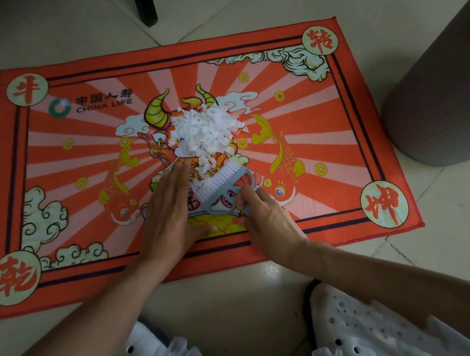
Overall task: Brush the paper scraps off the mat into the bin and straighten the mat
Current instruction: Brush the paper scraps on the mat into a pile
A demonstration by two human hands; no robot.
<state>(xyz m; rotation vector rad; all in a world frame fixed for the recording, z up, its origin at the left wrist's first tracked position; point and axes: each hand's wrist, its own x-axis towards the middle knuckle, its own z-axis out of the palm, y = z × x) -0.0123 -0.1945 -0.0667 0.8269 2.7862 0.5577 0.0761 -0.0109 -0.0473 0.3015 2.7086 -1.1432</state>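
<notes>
We see our left hand [171, 212] lying flat and open on the mat [50, 164], fingers straight and close together, the fingertips reaching up to the near edge of the paper scraps [208, 132]. Our right hand [264, 216] grips the handle of a small brush [223, 187], fingers curled round it just beside the left hand.

The brush is pale blue-grey with a row of white bristles; its bristle row runs slantwise, from lower left up to the right, and the bristles face away from us, touching the near fringe of the scraps. Its handle points back towards us and to the right, into the right hand.

The scraps are white, torn small, heaped in one loose pile near the middle of the mat, over the printed horned figure. The mat is red-orange with pale rays, fish, clouds and round corner badges; its long axis runs left to right across the tiled floor [230, 0], slightly tilted. A grey-brown bin [449, 100] stands on the floor just beside the mat's right edge
</notes>
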